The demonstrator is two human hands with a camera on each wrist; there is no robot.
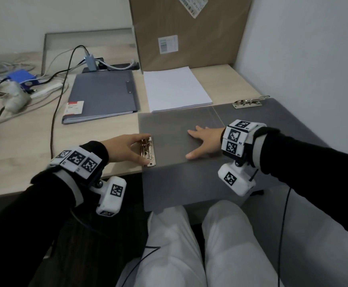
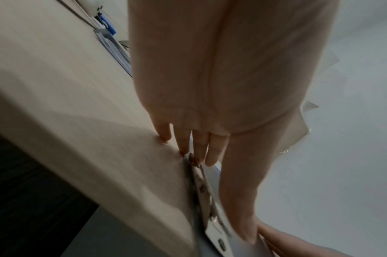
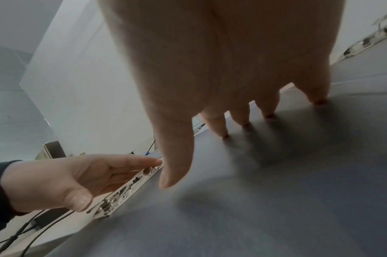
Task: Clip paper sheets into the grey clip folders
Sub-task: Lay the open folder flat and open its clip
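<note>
Left hand: reaches in from 8 o'clock, palm turned toward 3 o'clock, thumb low, fingers extended and close together, tips pointing to 2 o'clock. Fingers relaxed, not curled round anything.

Right hand: comes in from 3 o'clock, palm down, fingers straight and spread, pointing toward 9–10 o'clock, thumb splayed toward 7 o'clock.

Both forearms in black sleeves, each wrist wearing a white band with black square markers and a white camera block slung beneath.
</note>
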